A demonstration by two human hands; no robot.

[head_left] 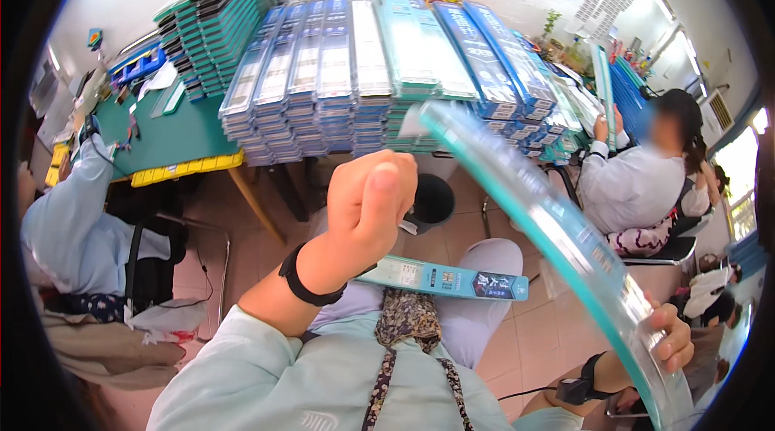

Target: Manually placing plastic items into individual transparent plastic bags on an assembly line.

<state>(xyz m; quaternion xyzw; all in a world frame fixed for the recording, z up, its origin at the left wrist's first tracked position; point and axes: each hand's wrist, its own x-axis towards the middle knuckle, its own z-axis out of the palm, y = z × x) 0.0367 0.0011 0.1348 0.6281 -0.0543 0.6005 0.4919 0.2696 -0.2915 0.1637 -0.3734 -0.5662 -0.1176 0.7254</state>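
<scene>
My right hand (672,337) grips the lower end of a long, narrow clear plastic package (557,241) with a teal edge and blue print. The package slants up and left, and its far end is in front of the stacks. My left hand (373,198) is raised in front of me, closed in a fist with the thumb on top. Whether anything is inside that fist is hidden. It is just below and left of the package's upper end, apart from it. Across my lap, beneath the left wrist, lies a flat teal packaged box (452,279).
Tall stacks of long packages (311,68) fill the table ahead, beside a green-topped table (182,136) with yellow edging. A dark bin (433,198) stands on the floor. A person in blue (89,209) sits at left; another in white (634,181) at right handles a package.
</scene>
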